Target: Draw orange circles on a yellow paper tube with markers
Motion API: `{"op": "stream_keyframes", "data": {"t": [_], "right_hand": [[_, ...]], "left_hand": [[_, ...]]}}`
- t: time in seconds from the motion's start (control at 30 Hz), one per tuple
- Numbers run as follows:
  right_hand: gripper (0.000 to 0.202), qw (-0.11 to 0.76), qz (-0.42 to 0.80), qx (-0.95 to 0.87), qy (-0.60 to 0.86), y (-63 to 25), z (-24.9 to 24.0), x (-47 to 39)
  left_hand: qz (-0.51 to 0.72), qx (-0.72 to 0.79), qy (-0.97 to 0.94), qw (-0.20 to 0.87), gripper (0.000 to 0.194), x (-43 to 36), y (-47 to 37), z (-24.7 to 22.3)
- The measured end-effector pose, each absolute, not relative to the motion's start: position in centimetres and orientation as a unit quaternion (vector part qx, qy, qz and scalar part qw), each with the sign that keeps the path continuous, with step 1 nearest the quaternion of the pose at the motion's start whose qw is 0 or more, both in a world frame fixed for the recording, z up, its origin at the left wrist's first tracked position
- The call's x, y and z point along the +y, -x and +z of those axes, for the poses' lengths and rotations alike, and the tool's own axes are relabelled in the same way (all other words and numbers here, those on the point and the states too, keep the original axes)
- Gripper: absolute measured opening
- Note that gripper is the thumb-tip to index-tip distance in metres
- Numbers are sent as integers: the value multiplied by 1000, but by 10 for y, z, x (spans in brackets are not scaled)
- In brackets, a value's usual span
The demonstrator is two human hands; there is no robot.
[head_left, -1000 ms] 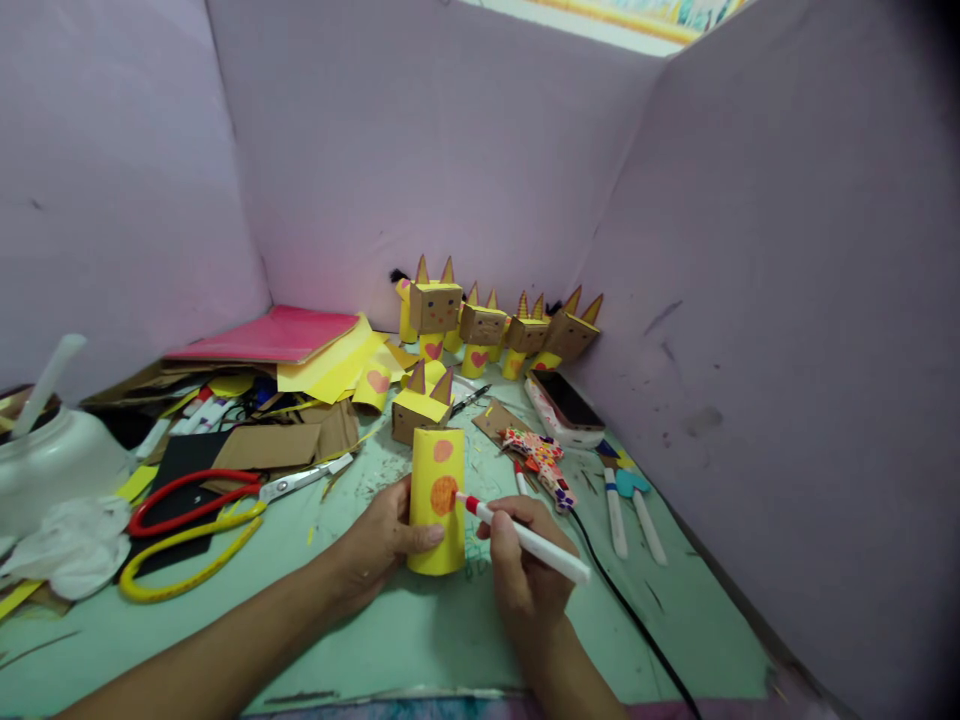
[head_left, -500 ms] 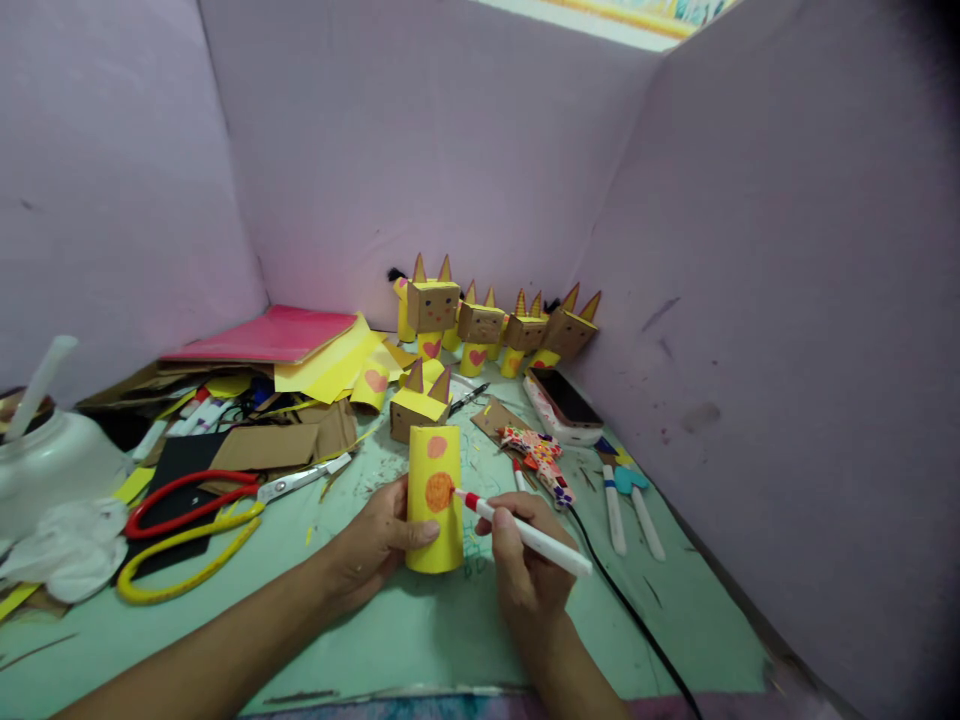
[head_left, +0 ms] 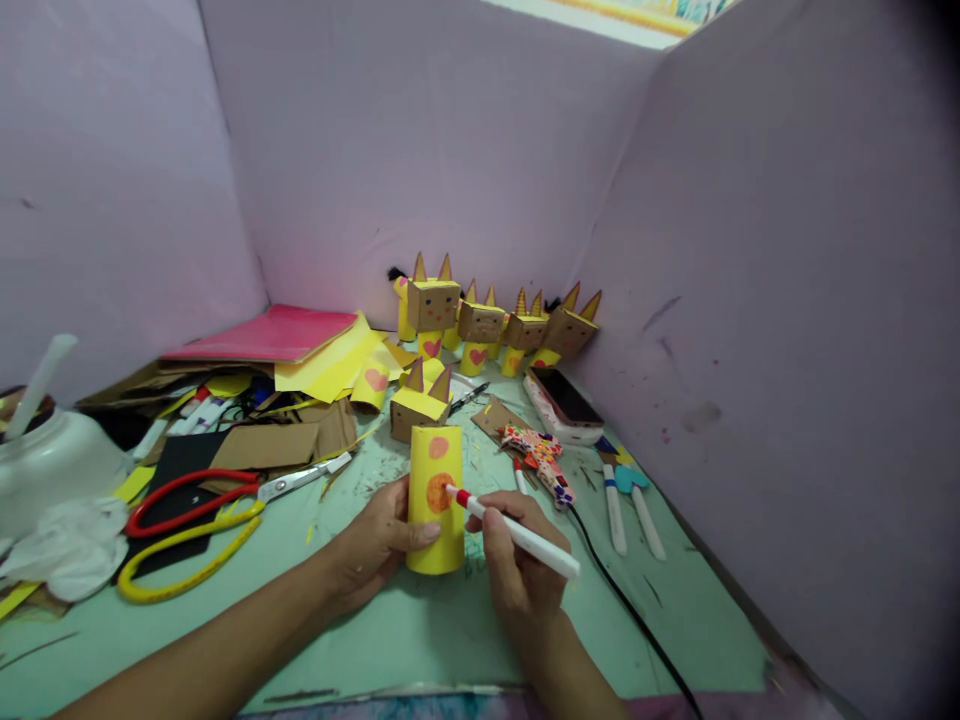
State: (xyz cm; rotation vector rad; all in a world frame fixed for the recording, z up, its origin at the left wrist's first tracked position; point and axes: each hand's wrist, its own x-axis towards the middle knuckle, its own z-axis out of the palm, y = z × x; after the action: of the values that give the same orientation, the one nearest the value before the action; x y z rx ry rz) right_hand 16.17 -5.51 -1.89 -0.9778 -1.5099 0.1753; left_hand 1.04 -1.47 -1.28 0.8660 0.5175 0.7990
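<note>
My left hand [head_left: 382, 535] is wrapped round a yellow paper tube [head_left: 437, 548], its thumb across the lower front. Two orange spots show on the tube, a small one above a larger, darker one. In my right hand [head_left: 525, 550] is a white marker [head_left: 536, 546] with a red collar, its tip against the larger spot. Just behind the tube sits a cardboard box head [head_left: 411, 412] with yellow top and pointed ears.
Red-and-yellow scissors [head_left: 195, 530] and a pink folder [head_left: 262, 335] on paper and cardboard lie left. Several box-headed figures [head_left: 433, 305] line the back wall. On the right are a phone [head_left: 564, 397], a patterned glue gun [head_left: 536, 455] with its cord, and capped markers [head_left: 615, 512].
My right hand and the marker have shifted slightly left, moving the tip further into the larger orange spot. The tube and my left hand stay almost in place.
</note>
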Motion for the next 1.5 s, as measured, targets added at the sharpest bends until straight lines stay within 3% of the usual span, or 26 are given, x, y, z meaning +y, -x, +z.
{"op": "stream_keyframes", "data": {"t": [1.5], "right_hand": [[16,623,86,-632,454,-163,-24,-56]], "left_hand": [[386,261,-410,785,50,-12,-9,-19]]}}
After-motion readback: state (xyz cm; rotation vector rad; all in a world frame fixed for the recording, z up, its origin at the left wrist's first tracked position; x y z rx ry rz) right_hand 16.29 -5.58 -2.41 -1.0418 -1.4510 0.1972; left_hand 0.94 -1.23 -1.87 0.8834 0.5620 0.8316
